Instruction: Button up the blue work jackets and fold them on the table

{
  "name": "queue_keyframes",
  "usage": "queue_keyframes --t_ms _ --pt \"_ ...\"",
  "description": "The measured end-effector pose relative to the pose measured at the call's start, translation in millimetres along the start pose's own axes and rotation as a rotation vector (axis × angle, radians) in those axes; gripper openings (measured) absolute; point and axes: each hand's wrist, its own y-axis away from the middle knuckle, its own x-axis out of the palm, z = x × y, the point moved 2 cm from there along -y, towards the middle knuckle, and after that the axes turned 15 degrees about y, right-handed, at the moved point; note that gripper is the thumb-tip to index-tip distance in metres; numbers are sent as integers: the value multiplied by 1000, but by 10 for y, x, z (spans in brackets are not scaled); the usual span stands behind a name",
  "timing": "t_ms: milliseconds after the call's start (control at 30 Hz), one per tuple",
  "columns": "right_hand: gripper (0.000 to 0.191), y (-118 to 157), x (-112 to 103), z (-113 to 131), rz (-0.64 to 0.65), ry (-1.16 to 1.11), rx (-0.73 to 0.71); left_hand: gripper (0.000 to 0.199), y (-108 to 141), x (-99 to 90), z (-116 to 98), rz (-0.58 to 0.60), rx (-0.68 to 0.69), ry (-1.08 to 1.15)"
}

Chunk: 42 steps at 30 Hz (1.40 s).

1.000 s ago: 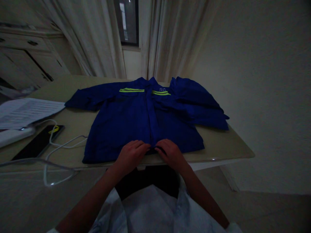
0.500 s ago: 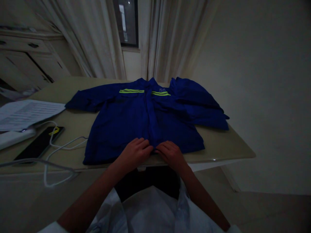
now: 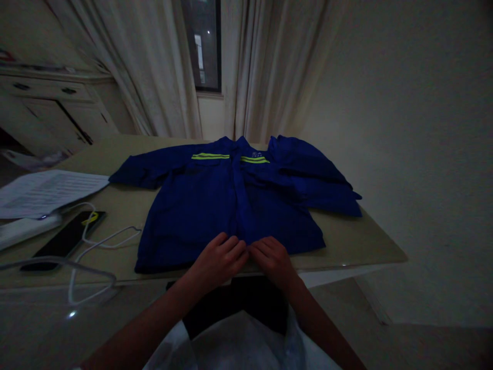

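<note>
Left hand (image 3: pixel 222 258) has edged toward my right hand (image 3: pixel 272 258); both pinch bottom hem of blue jacket (image 3: pixel 192 210), spread on table (image 3: pixel 365 241). Cloth looks light, soft, crease-prone; I'd grip hem near front closure.

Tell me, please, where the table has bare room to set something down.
The table looks bare at right, between the blue jacket and the near-right corner, and at far left, behind the printed paper. Near left is crowded: dark slab, white cable. So is mid-front, where the left hand and right hand meet at the hem.
</note>
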Motion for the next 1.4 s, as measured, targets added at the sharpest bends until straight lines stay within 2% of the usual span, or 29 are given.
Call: queue_keyframes --t_ms 267,467,667,833,967,1067,1233,1400 --pt "23 -27 -17 5 -40 21 17 16 95 65 -27 -149 -36 -24" --pt "27 -135 -22 -55 90 2 -89 17 219 79 -22 -259 41 30" --pt "10 -283 -48 -94 190 -335 13 23 381 75 38 -363 -162 203" --pt "9 -351 -173 -63 305 -379 -1 18 404 128 14 -338 -211 301" --pt "10 -411 -233 -41 351 -224 -69 20 380 163 35 -290 -216 353" --pt "14 -441 -235 -45 353 -157 -116 24 420 174 43 -328 -189 411" --pt "15 -455 -266 -106 303 -478 -36 29 558 174 37 -482 -231 479" --pt "20 -448 -288 -86 287 -522 33 25 603 187 -1 -487 -270 438"
